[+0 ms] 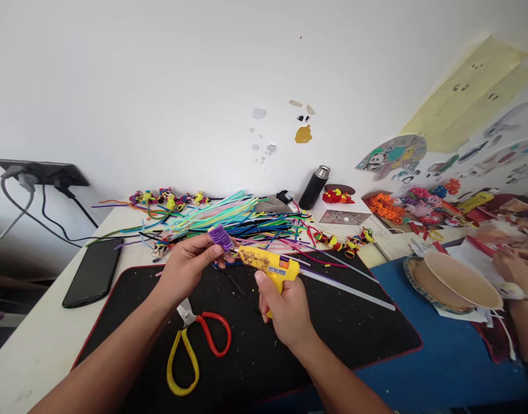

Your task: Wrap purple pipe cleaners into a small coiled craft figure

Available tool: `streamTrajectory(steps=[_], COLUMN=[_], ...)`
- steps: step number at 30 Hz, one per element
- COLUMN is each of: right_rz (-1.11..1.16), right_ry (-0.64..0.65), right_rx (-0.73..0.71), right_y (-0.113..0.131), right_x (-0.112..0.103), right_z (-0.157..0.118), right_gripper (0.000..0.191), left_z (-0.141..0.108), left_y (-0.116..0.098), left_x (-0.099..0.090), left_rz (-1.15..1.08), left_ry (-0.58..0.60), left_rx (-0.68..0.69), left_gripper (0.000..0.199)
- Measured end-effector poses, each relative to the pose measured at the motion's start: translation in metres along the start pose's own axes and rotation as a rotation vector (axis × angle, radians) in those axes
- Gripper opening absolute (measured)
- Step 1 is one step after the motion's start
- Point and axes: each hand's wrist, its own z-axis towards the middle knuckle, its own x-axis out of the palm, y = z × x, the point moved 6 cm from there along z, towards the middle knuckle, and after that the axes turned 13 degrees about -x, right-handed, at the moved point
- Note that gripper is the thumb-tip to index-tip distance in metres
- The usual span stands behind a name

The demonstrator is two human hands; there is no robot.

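Note:
Pinched in the fingers of my left hand (192, 261) is a purple fuzzy piece (220, 236) that looks like coiled pipe cleaner. My right hand (285, 305) is wrapped round the handle of a yellow glue gun (264, 263), whose barrel points left. Its nozzle is at the lower right edge of the purple piece; whether they touch is too small to tell. Scissors (195, 328) with one red and one yellow handle loop lie open on the black mat (264, 356) below my hands. Behind them is a pile of coloured pipe cleaners (246, 221).
A phone (93, 273) lies at the left, under plugged cables (39, 195). Toward the wall stand a black bottle (314, 187) and a white box (341, 215), with small figures (352, 244) nearby. On the right are a bowl (462, 279) and another person's hand (516, 270).

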Motion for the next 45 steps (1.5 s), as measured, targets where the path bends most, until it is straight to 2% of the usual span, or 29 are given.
streamTrajectory(steps=[6, 22, 45], right_rz=[-0.002, -0.015, 0.001], right_ry=[-0.011, -0.023, -0.023], right_rx=[0.019, 0.047, 0.061], right_y=[0.004, 0.005, 0.001], right_x=[-0.001, -0.003, -0.005], right_z=[0.000, 0.001, 0.000], right_gripper=[0.060, 0.059, 0.059], left_z=[0.001, 0.003, 0.003], left_y=[0.002, 0.010, 0.011], left_x=[0.005, 0.012, 0.013], left_rz=[-0.116, -0.232, -0.257], left_ry=[0.030, 0.031, 0.050], left_rx=[-0.017, -0.159, -0.173], left_gripper=[0.035, 0.041, 0.040])
